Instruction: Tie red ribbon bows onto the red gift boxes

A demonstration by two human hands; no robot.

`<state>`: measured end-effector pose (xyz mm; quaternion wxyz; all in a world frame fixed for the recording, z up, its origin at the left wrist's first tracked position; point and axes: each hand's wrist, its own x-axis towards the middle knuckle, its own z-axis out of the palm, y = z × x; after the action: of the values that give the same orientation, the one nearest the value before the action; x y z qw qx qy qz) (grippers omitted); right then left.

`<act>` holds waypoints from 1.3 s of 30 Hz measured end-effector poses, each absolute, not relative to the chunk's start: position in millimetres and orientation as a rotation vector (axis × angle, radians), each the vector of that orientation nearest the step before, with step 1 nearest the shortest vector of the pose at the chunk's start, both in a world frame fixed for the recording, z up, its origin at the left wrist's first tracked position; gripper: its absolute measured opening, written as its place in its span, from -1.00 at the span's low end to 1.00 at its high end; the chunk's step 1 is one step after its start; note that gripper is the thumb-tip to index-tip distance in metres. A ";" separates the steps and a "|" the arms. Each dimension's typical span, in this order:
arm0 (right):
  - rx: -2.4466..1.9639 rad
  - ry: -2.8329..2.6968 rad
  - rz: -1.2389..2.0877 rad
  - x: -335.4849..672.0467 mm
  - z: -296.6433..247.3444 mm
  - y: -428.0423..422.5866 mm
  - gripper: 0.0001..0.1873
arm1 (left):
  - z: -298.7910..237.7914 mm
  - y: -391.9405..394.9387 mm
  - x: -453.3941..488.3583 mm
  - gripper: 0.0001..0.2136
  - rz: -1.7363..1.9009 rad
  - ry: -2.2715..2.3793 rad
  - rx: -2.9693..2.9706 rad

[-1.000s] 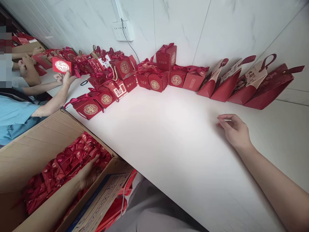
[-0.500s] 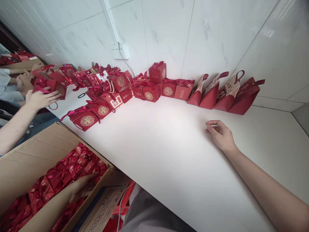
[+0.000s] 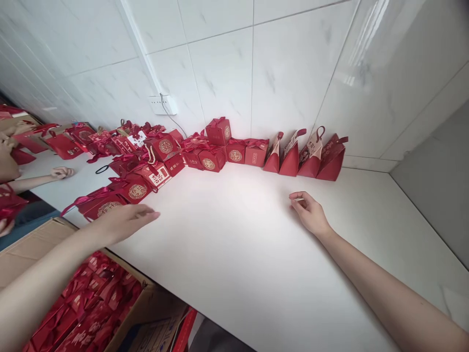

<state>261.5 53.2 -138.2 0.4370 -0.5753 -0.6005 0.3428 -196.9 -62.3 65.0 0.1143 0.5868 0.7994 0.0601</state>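
My left hand (image 3: 130, 222) is stretched over the white table near its front edge, fingers extended and nothing visible in them. It partly covers the nearest red gift box (image 3: 97, 204), which has a gold round emblem and a ribbon. On the right, my right hand (image 3: 308, 213) rests over the table, fingers loosely curled with a gap between thumb and index finger, holding nothing I can see. Behind it stand several wedge-shaped red gift bags (image 3: 289, 161) with loop handles. Below my left arm, a cardboard carton (image 3: 128, 313) is full of red ribboned gift boxes (image 3: 97, 293).
Red cube boxes (image 3: 211, 159) line the tiled wall, with one box (image 3: 219, 131) stacked on top. A black ring (image 3: 102, 168) lies farther left. A socket (image 3: 162, 104) with a cable is on the wall. At far left, another person's hand (image 3: 62, 172) rests on the table.
My left hand has come up out of the carton and over the table, empty. My right hand keeps its curled pose. The view has turned right; the co-worker's hand has let go of a red box.
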 end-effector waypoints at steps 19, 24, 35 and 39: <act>-1.370 -1.510 0.878 254.0 -130.6 58.3 -0.76 | -40.2 219.5 -110.8 -0.21 1.118 2.432 1.687; -1.376 -1.479 0.901 254.5 -129.8 60.5 -0.75 | -26.5 199.0 -124.5 0.00 0.870 2.041 1.920; -1.236 -1.292 0.919 258.2 -132.9 61.5 -0.65 | 15.5 102.6 -48.1 -0.24 0.091 0.645 1.822; -1.214 -1.261 0.949 258.3 -129.0 59.6 -0.65 | 20.0 88.3 -34.9 -0.42 0.249 0.766 1.751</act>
<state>258.3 59.6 -129.0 0.5439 -0.5116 -0.5315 0.3998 -34.9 88.3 20.0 0.5706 0.7460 0.3266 0.1062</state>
